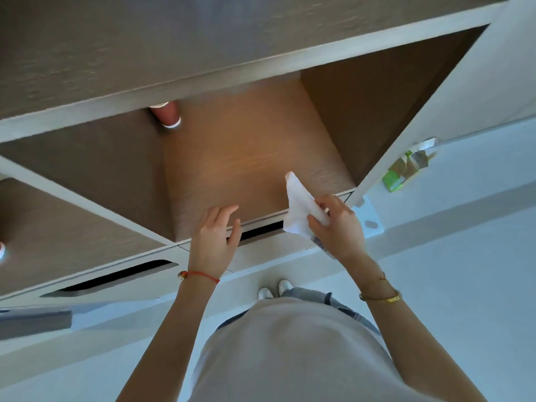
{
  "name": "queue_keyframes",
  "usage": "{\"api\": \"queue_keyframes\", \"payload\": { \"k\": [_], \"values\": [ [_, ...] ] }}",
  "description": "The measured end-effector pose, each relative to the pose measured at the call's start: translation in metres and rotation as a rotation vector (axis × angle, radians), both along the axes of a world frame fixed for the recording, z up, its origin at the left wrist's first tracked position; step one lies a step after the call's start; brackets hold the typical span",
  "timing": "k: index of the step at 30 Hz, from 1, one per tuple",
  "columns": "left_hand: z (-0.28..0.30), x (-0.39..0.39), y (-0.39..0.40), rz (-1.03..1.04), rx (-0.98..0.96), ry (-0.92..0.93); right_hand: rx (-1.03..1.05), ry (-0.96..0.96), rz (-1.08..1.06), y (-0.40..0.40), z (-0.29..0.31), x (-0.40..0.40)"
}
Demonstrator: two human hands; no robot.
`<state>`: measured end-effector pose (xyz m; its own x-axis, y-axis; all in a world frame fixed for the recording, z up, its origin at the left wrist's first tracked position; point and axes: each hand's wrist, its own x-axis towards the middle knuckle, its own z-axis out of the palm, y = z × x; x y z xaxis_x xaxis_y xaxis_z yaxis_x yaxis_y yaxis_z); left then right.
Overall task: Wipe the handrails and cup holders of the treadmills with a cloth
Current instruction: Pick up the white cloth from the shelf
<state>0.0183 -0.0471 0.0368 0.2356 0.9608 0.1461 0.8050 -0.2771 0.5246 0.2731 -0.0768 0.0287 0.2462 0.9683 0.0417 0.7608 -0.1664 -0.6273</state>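
Note:
A white cloth (298,207) hangs crumpled from my right hand (336,224), which pinches it over the front edge of a wooden shelf compartment (246,163). A dark small item shows under that hand's palm; I cannot tell what it is. My left hand (216,236) hovers to the left at the same shelf edge, fingers spread and holding nothing. No treadmill, handrail or cup holder is in view.
A pink cylinder with white rims (168,114) stands at the back left of the compartment. A green carton (406,169) lies on the pale floor right of the shelf's white side panel (435,111). Dark slot handles (116,277) run below the shelf edge. My shoes (274,290) stand close to the unit.

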Motion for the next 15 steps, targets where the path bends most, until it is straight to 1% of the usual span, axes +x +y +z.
{"api": "queue_keyframes", "payload": {
  "k": [3, 9, 15],
  "values": [
    [0.005, 0.005, -0.007, -0.072, -0.002, -0.042, -0.006, 0.006, -0.098, -0.03, 0.006, 0.005],
    [0.011, 0.03, -0.015, -0.232, -0.002, -0.06, 0.032, 0.031, -0.282, -0.088, 0.018, 0.023],
    [0.014, 0.091, -0.034, -0.436, 0.02, -0.059, 0.05, 0.03, -0.469, -0.152, 0.02, 0.059]
  ]
}}
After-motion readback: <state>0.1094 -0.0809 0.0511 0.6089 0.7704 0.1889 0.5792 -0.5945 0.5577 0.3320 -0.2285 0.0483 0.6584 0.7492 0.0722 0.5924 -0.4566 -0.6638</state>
